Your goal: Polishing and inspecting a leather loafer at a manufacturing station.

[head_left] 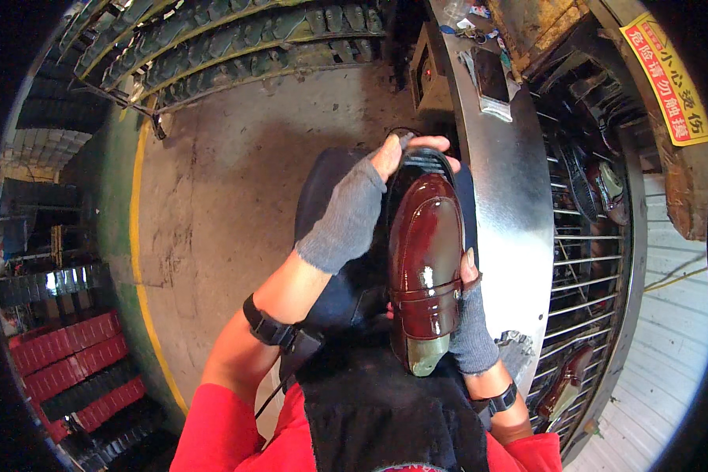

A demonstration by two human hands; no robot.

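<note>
So I've got a glossy dark red loafer [427,252] up in both hands, just left of the steel worktop [511,204]. My right hand [473,330], the one nearest the worktop, is clamped on the side of it, thumb up by the strap [426,293]. My left hand [354,204], further out from the worktop, has its fingers curled round a black ridged sole [425,161] at the toe end. Hands are apart from each other, both gripping.

Progress-wise, I'd call it partway: upper's shaped and shiny, strap's on. The pale green last [426,358] pokes out at the heel, so getting that out is left, I reckon. The sole sticks out past the toe, so I'd guess it isn't seated; can't tell from here if it's bonded anywhere, the underside's hidden. There's another reddish shoe [568,381] on the barred rack [636,252] right of the worktop.
</note>
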